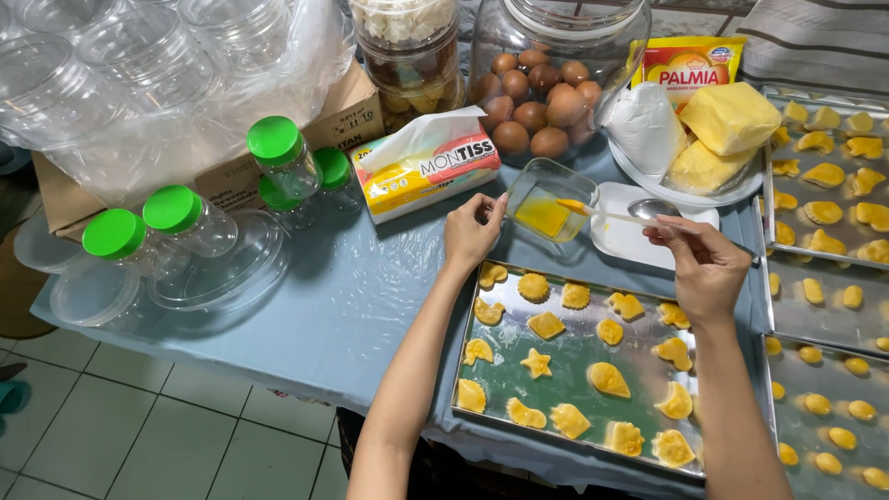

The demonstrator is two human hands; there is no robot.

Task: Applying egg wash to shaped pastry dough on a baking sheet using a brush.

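Closest to the camera is a shiny rectangular metal baking tray (556, 370) loaded with small yellow shaped cookies (607, 378), a star and some flower and crescent-looking ones, all lying apart from each other. Both forearms reach over it from the bottom edge.

Right hand (706, 264) sits just past the tray's far right corner, fingers pinched shut on the handle end of a thin pastry brush with a yellow tip (593, 212). The brush's long axis runs roughly sideways, handle at the right hand, tip pointing left and resting in the small clear square container of yellow egg wash (544, 196). So the wet end lies left of and slightly beyond the gripping hand, and the cookies are below it, toward the body.

Left hand (472, 231) is just left of that container, fingers curled loosely with thumb and forefinger at its near-left rim. Looks like it's steadying it, though I can't tell how firm the hold is. This hand is nearer to the container; the right is nearer the handle.

Next to the container is a white rectangular dish with a metal spoon (648, 209). Farther back: a tissue pack (428, 167), green-lidded clear plastic jars (185, 218) on the left, a big glass jar of brown eggs (537, 93), and a plate holding blocks of yellow margarine (727, 120). More trays of glazed cookies (829, 185) line the right side.
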